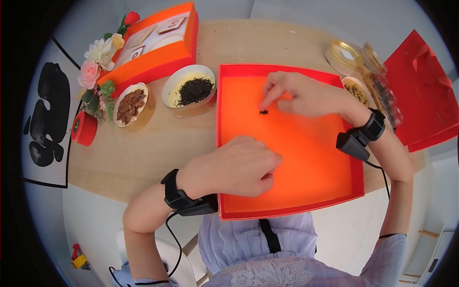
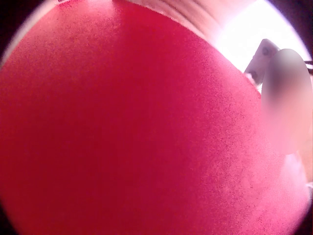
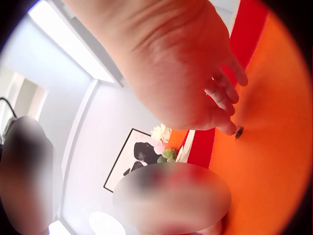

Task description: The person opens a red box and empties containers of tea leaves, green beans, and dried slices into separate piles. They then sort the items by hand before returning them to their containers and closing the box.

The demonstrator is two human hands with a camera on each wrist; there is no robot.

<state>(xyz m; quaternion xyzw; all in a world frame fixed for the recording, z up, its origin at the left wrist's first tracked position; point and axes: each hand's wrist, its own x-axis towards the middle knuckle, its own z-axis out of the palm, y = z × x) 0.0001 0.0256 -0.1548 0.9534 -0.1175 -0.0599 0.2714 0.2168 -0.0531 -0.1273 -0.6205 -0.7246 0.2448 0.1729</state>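
Observation:
A shallow red box [image 1: 290, 213] with an orange inside lies before me, its near edge close to the person's waist. On its orange bottom sits a small pinch of dark dried leaves [image 1: 263, 112], also visible in the right wrist view. My right hand [image 1: 306, 93] hovers just beside these leaves, fingers loosely bent and a fingertip right by them. Over the box's left side, my left hand [image 1: 234, 165] is curled into a fist, back upward, its palm hidden. Red box wall [image 2: 112, 117] fills the left wrist view.
Left of the box stand a white bowl of dark shreds [image 1: 195, 91] and a cup of brown dried pieces [image 1: 131, 106]. Behind them are an orange gift box [image 1: 143, 71] and flowers [image 1: 100, 52]. Rightward lie a bowl of yellowish bits [image 1: 356, 90], gold-rimmed lids [image 1: 345, 56] and a red bag [image 1: 420, 91].

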